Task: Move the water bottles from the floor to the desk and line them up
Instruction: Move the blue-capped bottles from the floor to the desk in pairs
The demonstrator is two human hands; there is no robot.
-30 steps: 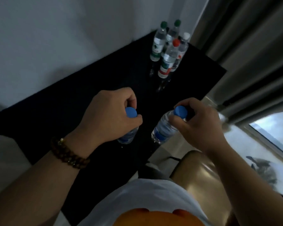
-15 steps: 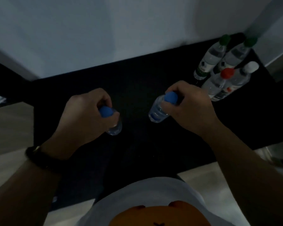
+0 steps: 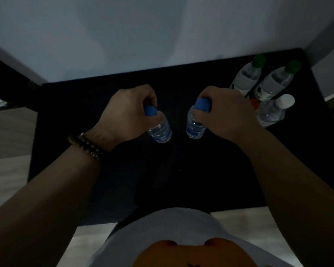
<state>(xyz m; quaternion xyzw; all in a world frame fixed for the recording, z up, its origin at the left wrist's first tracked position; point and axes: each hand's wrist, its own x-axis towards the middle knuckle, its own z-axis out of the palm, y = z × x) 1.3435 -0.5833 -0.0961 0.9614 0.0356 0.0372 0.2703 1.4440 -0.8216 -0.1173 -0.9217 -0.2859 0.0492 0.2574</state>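
A white shirt (image 3: 162, 228) is seen nearest, at the near edge of the black desk (image 3: 181, 180). A beaded bracelet (image 3: 87, 147) is worn on the left wrist. Over the desk's middle, the left blue-capped bottle (image 3: 161, 130) is gripped at its neck by the curled fingers of the left hand (image 3: 123, 116), and the right blue-capped bottle (image 3: 195, 128) by those of the right hand (image 3: 226, 116). The two bottles are held just apart. Whether either touches the desk cannot be told. At the far right, the left green-capped bottle (image 3: 245, 78), the right green-capped bottle (image 3: 274, 81), a white-capped bottle (image 3: 272, 112) and a mostly hidden red-capped bottle (image 3: 255, 104) are grouped on the desk.

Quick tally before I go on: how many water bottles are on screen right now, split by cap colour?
Blue-cap bottles: 2, both held
Green-cap bottles: 2
White-cap bottle: 1
Red-cap bottle: 1, mostly hidden
Total: 6
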